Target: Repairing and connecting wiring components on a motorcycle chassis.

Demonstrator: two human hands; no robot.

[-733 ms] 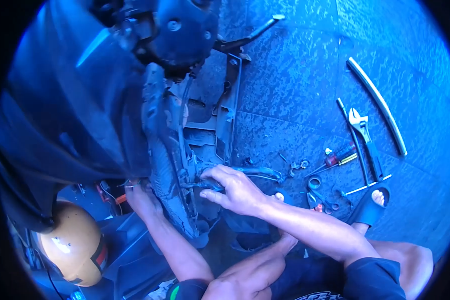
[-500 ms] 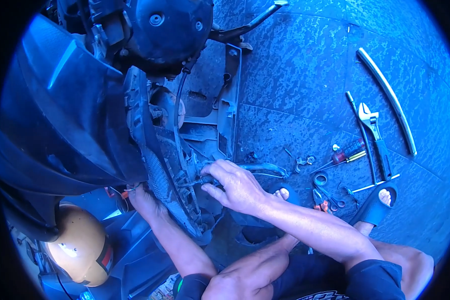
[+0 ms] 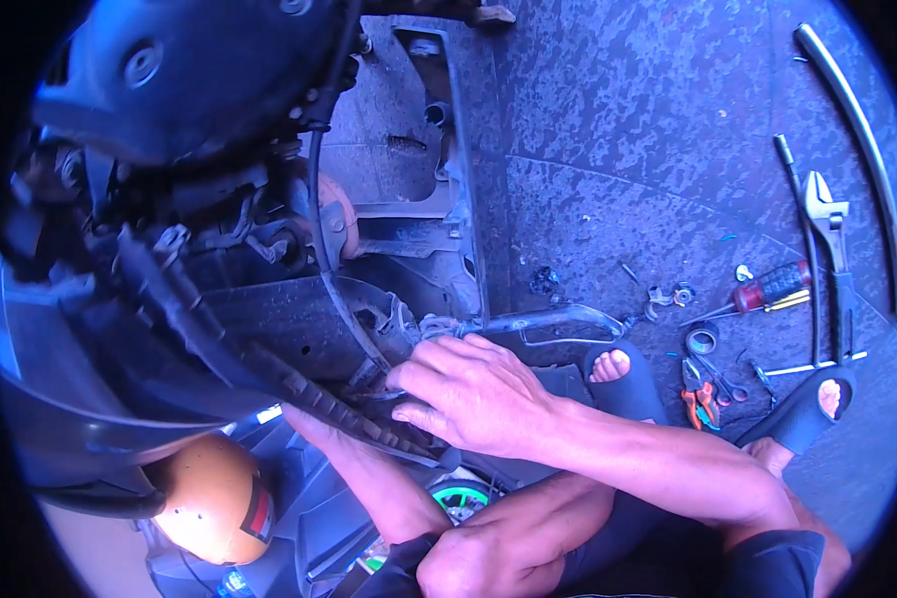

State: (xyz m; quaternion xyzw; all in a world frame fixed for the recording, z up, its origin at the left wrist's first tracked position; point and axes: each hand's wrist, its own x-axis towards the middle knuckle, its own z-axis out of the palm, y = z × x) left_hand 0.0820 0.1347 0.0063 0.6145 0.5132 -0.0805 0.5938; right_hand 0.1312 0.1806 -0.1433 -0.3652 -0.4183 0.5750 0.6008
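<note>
My right hand [image 3: 473,394] is at the lower end of a black cable [image 3: 341,299], beside a bent metal bar [image 3: 558,319] on the motorcycle frame [image 3: 463,199]. Its fingers are curled together, and what they hold is hidden beneath them. My left forearm [image 3: 379,483] reaches behind a dark ribbed strip [image 3: 299,389] that looks like the edge of a tyre or mudguard. That strip and the black body panel [image 3: 100,369] hide the left fingers. Above both hands sits the motorcycle's dark round engine cover [image 3: 199,80].
On the floor to the right lie an adjustable wrench [image 3: 840,289], a thin rod [image 3: 805,239], a curved metal tube [image 3: 857,120], a screwdriver [image 3: 767,287], pliers [image 3: 698,394], scissors [image 3: 728,389] and a tape roll [image 3: 702,342]. A gold helmet [image 3: 209,498] stands lower left.
My view has shifted, so the floor tools appear farther right and the engine cover farther left. The left fingers, partly visible before beside something orange-red, are now hidden. My right hand stays by the bar.
</note>
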